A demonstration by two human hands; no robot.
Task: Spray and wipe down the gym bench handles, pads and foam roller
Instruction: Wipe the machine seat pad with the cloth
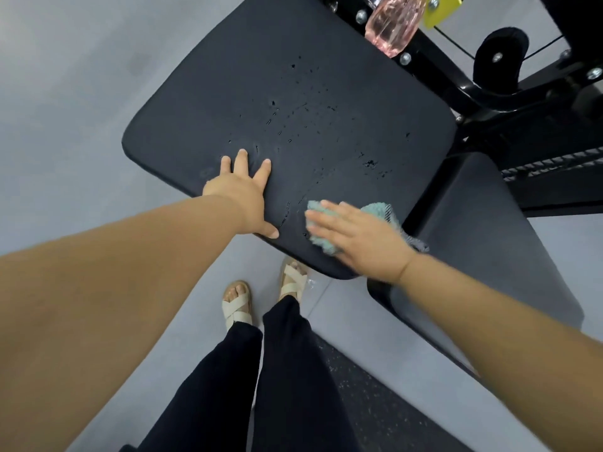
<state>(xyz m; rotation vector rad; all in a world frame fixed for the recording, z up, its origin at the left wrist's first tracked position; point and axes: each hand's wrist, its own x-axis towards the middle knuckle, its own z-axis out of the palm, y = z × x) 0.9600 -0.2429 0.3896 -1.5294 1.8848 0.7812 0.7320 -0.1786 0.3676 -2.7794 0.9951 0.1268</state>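
A large black bench pad point(293, 93) fills the upper middle of the head view, dotted with spray droplets. My left hand point(241, 194) rests flat on its near left edge, fingers spread and thumb over the rim. My right hand point(355, 236) presses a teal cloth point(321, 243) flat against the pad's near corner with straight fingers. A second black pad point(483, 256) lies to the right, partly under my right arm. A pink spray bottle point(393, 24) sits on the black frame at the top. A black foam roller point(499, 57) shows at the upper right.
The black metal frame point(450, 83) with bolts and a yellow part point(440, 8) runs along the top right. Grey floor surrounds the bench. My feet in cream sandals point(238, 308) stand just under the pad's near edge, beside a dark speckled mat point(375, 396).
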